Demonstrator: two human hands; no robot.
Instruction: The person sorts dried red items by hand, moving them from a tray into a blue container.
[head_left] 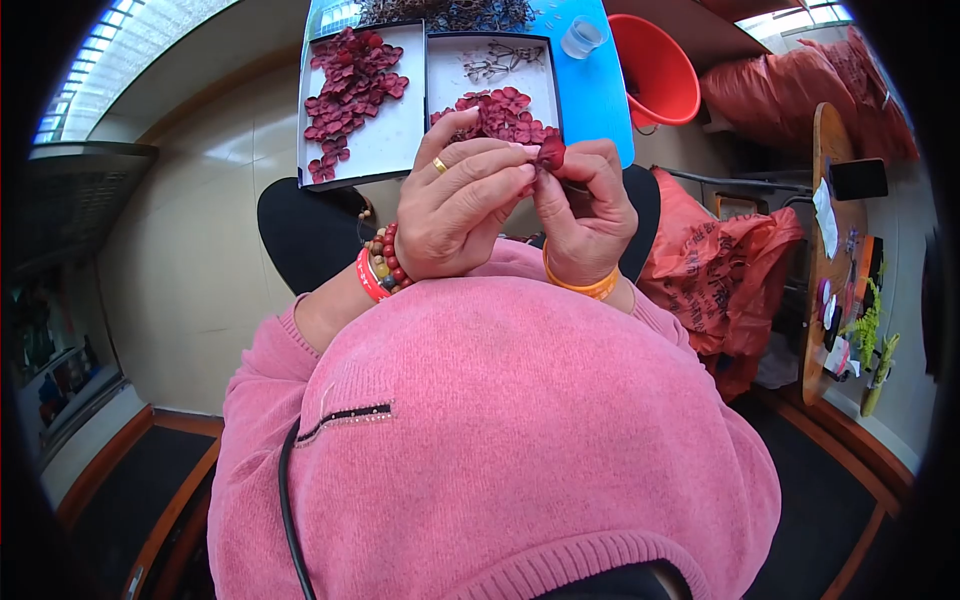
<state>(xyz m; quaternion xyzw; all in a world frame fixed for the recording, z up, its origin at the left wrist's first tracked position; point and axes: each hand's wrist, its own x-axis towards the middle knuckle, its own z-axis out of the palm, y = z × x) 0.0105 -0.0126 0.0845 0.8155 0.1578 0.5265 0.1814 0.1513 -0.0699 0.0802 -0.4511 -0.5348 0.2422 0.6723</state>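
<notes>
My left hand [460, 195] and my right hand [582, 205] meet in front of my chest, fingertips pinched around one dark red artificial flower [549, 153]. Its petals stick up between the two thumbs and forefingers; the lower part is hidden by the fingers. Just beyond the hands, a white box lid [545, 85] holds a heap of dark red fabric flowers [500, 112] and several thin brown stems [500, 60]. To its left, a second white tray [385, 150] carries a long pile of the same flowers [345, 95].
Both trays rest on a blue table [600, 110]. A bundle of dark stems [450, 12] lies at the back, beside a clear plastic cup [582, 38]. Right of the table are a red bucket [665, 75], red plastic bags [715, 270] and a wooden round table [822, 260].
</notes>
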